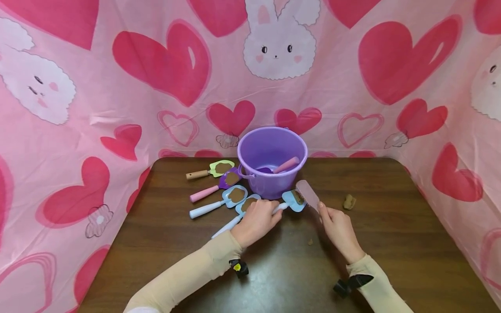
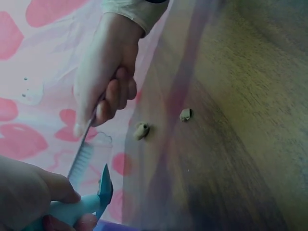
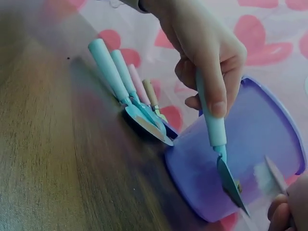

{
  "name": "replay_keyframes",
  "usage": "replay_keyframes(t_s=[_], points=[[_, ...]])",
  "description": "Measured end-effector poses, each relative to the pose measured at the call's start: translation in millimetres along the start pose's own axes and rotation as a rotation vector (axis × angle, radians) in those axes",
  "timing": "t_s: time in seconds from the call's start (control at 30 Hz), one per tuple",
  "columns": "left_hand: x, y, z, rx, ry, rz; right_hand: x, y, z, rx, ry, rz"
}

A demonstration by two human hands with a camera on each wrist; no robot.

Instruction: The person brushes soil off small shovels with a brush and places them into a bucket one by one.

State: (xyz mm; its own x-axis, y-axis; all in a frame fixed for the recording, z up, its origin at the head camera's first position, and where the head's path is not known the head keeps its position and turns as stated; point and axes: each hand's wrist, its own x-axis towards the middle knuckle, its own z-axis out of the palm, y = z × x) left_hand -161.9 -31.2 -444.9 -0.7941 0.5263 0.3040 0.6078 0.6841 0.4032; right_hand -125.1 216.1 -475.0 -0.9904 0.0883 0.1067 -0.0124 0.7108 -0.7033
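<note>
My left hand [image 1: 256,221] grips the white handle of a small light-blue trowel [image 1: 288,200], whose blade carries brown clay-like matter. With my right hand [image 1: 340,230] I hold a pale pink brush [image 1: 309,194]; its whitish bristles [image 2: 83,161] show in the left wrist view. The brush head is close beside the trowel blade, and I cannot tell whether they touch. Right behind both stands a purple bucket [image 1: 270,184]. Inside it lies a trowel with a pink handle [image 1: 287,165].
Left of the bucket lie several trowels with brown matter: a green one [image 1: 216,167], a purple one [image 1: 227,178], a blue one [image 1: 235,196] and another blue one [image 1: 227,227]. A brown lump [image 1: 349,201] sits on the dark table at right, with a smaller crumb [image 1: 310,242] nearer.
</note>
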Motion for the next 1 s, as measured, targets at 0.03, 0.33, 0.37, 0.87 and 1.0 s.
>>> replay_keyframes(t_s=[0.03, 0.33, 0.37, 0.87, 1.0], points=[[0.2, 0.2, -0.3, 0.0, -0.003, -0.006, 0.0, -1.3, 0.7, -0.008, -0.013, -0.018], [-0.6, 1.3, -1.9, -0.019, -0.011, -0.009, 2.2, -3.9, 0.2, -0.097, -0.093, -0.014], [-1.1, 1.2, -1.9, -0.018, -0.009, -0.007, 2.9, -3.0, -0.5, -0.098, -0.086, -0.011], [-4.3, -1.9, -1.4, -0.012, 0.011, -0.005, 7.8, -1.8, -7.3, -0.142, -0.01, 0.034], [-5.4, -2.5, -1.6, -0.017, -0.008, -0.023, 7.9, -0.2, -10.0, -0.162, 0.01, 0.026]])
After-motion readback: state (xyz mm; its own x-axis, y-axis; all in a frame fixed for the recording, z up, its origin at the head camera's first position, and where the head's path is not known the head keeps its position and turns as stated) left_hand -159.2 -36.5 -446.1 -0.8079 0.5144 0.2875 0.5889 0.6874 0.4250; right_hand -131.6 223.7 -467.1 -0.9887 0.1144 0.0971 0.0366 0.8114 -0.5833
